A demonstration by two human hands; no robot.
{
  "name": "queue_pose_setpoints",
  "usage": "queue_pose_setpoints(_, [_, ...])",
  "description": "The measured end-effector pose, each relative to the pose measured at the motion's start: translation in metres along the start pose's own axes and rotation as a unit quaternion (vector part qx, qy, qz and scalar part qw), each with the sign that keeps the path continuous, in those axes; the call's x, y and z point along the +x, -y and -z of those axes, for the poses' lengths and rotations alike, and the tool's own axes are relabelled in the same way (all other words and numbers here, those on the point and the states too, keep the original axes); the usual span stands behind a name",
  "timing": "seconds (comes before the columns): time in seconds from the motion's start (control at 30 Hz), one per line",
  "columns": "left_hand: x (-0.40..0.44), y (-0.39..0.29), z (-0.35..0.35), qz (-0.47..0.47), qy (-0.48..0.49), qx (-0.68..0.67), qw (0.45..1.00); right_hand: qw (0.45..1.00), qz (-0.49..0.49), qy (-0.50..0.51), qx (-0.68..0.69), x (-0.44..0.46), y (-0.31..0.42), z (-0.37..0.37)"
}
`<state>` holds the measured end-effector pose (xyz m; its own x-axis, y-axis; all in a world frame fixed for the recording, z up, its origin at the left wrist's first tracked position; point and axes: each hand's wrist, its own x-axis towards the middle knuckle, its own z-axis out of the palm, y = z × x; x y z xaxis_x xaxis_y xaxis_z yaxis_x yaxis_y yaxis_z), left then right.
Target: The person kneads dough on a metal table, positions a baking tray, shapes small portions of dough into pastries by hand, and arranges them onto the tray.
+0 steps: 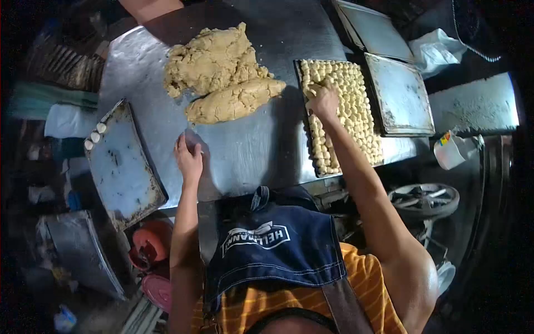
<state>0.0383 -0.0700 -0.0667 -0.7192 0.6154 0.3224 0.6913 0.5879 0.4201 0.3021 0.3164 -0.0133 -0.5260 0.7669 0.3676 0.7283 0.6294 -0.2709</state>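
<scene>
My left hand (190,158) rests on the metal table, fingers apart and holding nothing, just below the dough. Near it lies a long, rounded log of yellow dough (236,101), against a larger crumbly dough mass (214,58). My right hand (324,101) reaches over the upper left part of a tray packed with rows of small dough pieces (350,119). Its fingers are bent down among the pieces; whatever is between the fingertips is hidden.
On the left, a worn baking tray (123,167) overhangs the table edge (172,201), with small pale round pieces on its rim. More trays (400,94) sit at the right. A spoked wheel (424,200) stands below right. Another person's arm (151,8) shows at the top.
</scene>
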Motion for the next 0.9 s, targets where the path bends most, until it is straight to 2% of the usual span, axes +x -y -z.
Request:
queue_pose_setpoints(0.07, [0.003,0.012,-0.019,0.109,0.045,-0.190,0.975,0.990,0.011,0.109,-0.087,0.011,-0.031,-0.032])
queue_pose_setpoints(0.1, [0.007,-0.003,-0.013,0.129,0.027,-0.179,0.975,0.986,0.141,0.052,-0.066,0.016,-0.040,-0.041])
queue_pose_setpoints(0.17, [0.013,-0.019,-0.005,0.191,0.018,-0.309,0.932,0.985,0.159,0.031,-0.052,0.010,-0.040,-0.050])
queue_pose_setpoints(0.23, [0.026,-0.008,-0.014,0.163,0.022,-0.273,0.948,0.982,0.171,-0.023,-0.077,0.003,-0.020,-0.037])
queue_pose_setpoints(0.27, [0.033,-0.001,-0.023,0.132,-0.023,-0.250,0.959,0.978,0.178,-0.052,-0.098,0.001,-0.006,-0.024])
queue_pose_setpoints(0.3, [0.040,0.011,-0.028,0.144,-0.010,-0.233,0.962,0.990,0.122,0.007,0.067,-0.011,0.010,-0.011])
queue_pose_setpoints(0.33, [0.049,0.005,-0.019,0.154,0.010,-0.219,0.963,0.971,0.056,0.070,0.223,-0.034,0.027,0.005])
queue_pose_setpoints(0.4, [0.061,0.001,-0.019,0.135,0.008,-0.229,0.964,0.937,0.073,0.152,0.307,-0.080,0.056,0.016])
queue_pose_setpoints(0.43, [0.070,0.000,-0.022,0.112,0.007,-0.239,0.965,0.926,0.032,0.218,0.306,-0.098,0.083,0.040])
queue_pose_setpoints(0.5, [0.085,0.002,-0.023,0.064,0.003,-0.262,0.963,0.965,0.110,0.147,0.188,-0.143,0.078,-0.012])
queue_pose_setpoints(0.53, [0.091,0.004,-0.020,0.062,0.008,-0.269,0.961,0.967,0.105,0.147,0.181,-0.141,0.084,-0.011])
queue_pose_setpoints(0.67, [0.101,0.010,-0.006,0.052,0.097,-0.195,0.975,0.961,-0.060,0.231,0.140,-0.124,0.104,-0.003])
queue_pose_setpoints(0.73, [0.118,0.013,-0.003,0.048,0.117,-0.202,0.971,0.973,0.066,0.210,0.075,-0.113,0.086,-0.044])
queue_pose_setpoints(0.77, [0.119,0.016,-0.001,0.053,0.140,-0.202,0.968,0.972,0.065,0.213,0.073,-0.117,0.089,-0.067])
queue_pose_setpoints(0.83, [0.120,0.023,0.003,0.065,0.178,-0.198,0.962,0.991,-0.035,0.086,-0.093,-0.118,0.102,-0.106])
queue_pose_setpoints(0.9, [0.110,0.033,0.010,0.068,0.162,-0.200,0.964,0.989,-0.034,0.103,-0.104,-0.117,0.114,-0.103])
